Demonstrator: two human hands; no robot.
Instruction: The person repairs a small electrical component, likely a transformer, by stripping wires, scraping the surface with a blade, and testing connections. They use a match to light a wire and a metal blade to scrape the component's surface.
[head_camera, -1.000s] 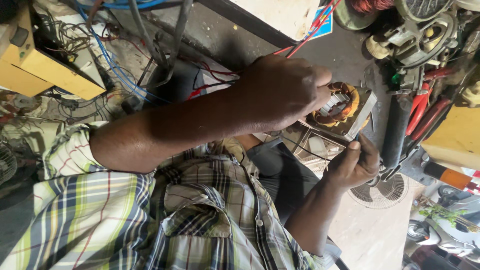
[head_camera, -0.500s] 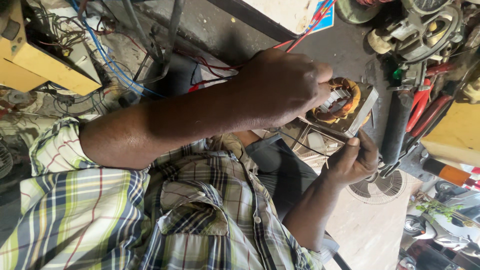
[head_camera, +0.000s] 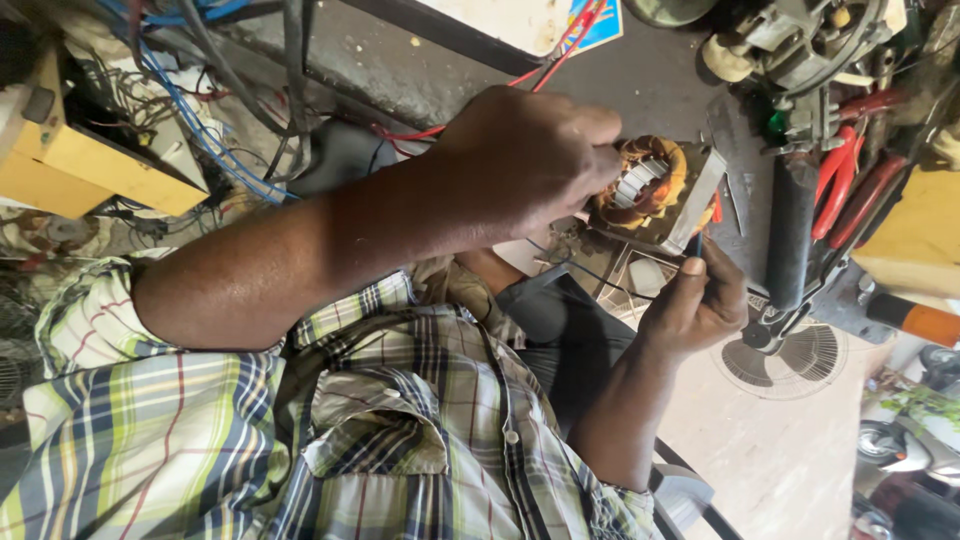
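Left hand: the left hand reached across from the plaid-sleeved side and lay over the square metal motor stator with orange-brown copper windings; its fingers were curled together on the stator's near rim, gripping it.
Right hand: the right hand sat just below the stator, its fingers pinched on a thin dark rod-like tool, thumb on top.
Tool tip: it pointed up at the stator's lower edge; whether it touched the metal could not be told.
Stator position: it lay tilted at the near edge of the dark grey tabletop, between the 2 hands, with the pale slotted core showing inside the winding.
Step in hand: by the look of it, 1 hand steadied the stator while the other brought the tool to the winding or its frame.
Next move calls for: a firm hold on the stator and a small, controlled push of the tip, since the copper wire is fine and easily nicked.
Nearby right: red-handled pliers and a grey motor housing lay beside the stator.
Nearby left: a yellow box and loose blue wires were well apart from the hands.
Below: a round fan grille lay on the floor.
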